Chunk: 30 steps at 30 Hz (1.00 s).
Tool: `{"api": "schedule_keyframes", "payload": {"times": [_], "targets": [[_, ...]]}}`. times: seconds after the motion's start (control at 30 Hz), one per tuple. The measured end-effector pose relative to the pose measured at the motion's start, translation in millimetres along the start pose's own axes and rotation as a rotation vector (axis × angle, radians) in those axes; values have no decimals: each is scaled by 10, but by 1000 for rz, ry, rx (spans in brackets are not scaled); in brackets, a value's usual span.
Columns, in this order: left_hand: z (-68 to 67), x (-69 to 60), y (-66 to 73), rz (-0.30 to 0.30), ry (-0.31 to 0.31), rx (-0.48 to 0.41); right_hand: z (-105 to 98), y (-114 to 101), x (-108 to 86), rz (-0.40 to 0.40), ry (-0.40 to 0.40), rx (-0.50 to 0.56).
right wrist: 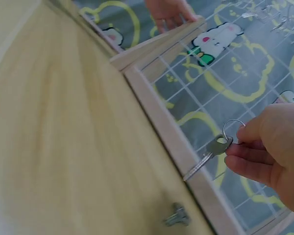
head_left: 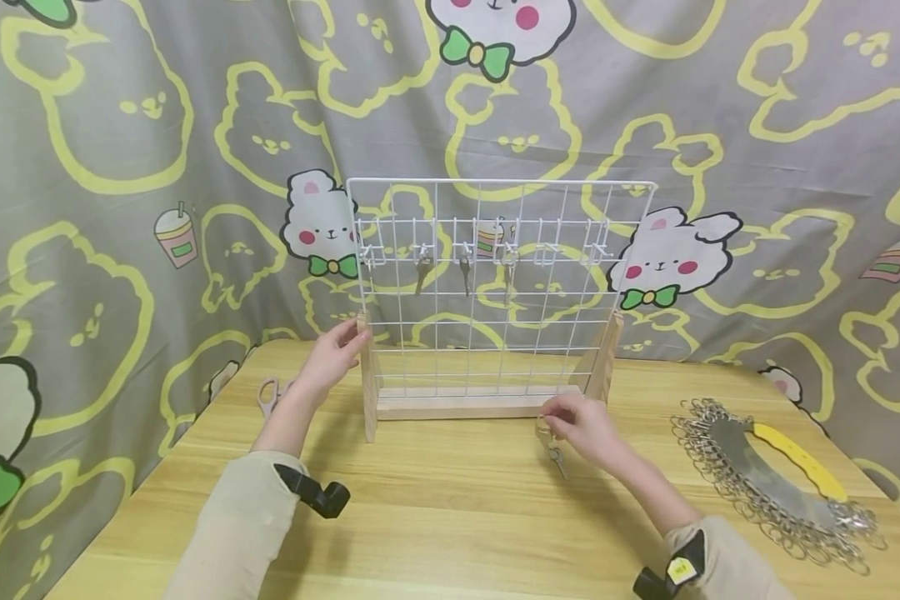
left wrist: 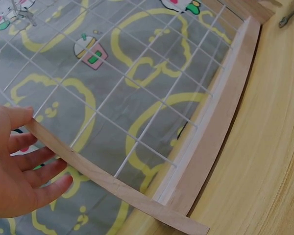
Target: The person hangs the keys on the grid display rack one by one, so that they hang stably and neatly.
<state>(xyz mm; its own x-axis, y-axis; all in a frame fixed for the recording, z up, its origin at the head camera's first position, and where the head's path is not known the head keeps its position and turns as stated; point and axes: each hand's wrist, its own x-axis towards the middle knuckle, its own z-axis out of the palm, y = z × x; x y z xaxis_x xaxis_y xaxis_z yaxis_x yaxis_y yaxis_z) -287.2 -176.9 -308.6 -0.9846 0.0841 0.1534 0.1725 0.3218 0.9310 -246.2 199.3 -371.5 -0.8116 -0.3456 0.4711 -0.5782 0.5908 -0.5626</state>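
A white wire grid rack [head_left: 435, 321] stands upright on a wooden base [head_left: 457, 406], with a wooden upright at each side. My left hand [head_left: 335, 354] grips the top of the left upright [left wrist: 112, 183], thumb on one side and fingers on the other. Several hooks line the upper grid, and keys hang from some of them, among them a dark key [head_left: 423, 275]. My right hand [right wrist: 274, 152] pinches a metal ring [right wrist: 232, 128] with a key [right wrist: 216, 147] dangling from it, in front of the base. Another key [right wrist: 177, 215] lies on the table below.
On the table at right lies a curved metal plate with a yellow handle [head_left: 798, 460] and many metal rings [head_left: 772, 517] along its edge. Scissors [head_left: 268, 396] lie at the left, behind my left forearm. A patterned curtain [head_left: 255, 200] hangs behind the wooden table [head_left: 420, 517].
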Motion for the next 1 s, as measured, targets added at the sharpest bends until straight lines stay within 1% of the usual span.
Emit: {"api": "schedule_keyframes", "payload": {"times": [0.33, 0.53, 0.73, 1.0], "targets": [[0, 0, -3, -1, -2, 6, -304, -180, 252, -77, 78, -107], [-2, 2, 4, -5, -1, 5, -516, -329, 397, -122, 115, -141], [-6, 2, 0, 0, -5, -5, -676, -471, 523, -131, 146, -197], [-6, 15, -23, 9, -2, -9, -842, -627, 698, -148, 225, -238]]}}
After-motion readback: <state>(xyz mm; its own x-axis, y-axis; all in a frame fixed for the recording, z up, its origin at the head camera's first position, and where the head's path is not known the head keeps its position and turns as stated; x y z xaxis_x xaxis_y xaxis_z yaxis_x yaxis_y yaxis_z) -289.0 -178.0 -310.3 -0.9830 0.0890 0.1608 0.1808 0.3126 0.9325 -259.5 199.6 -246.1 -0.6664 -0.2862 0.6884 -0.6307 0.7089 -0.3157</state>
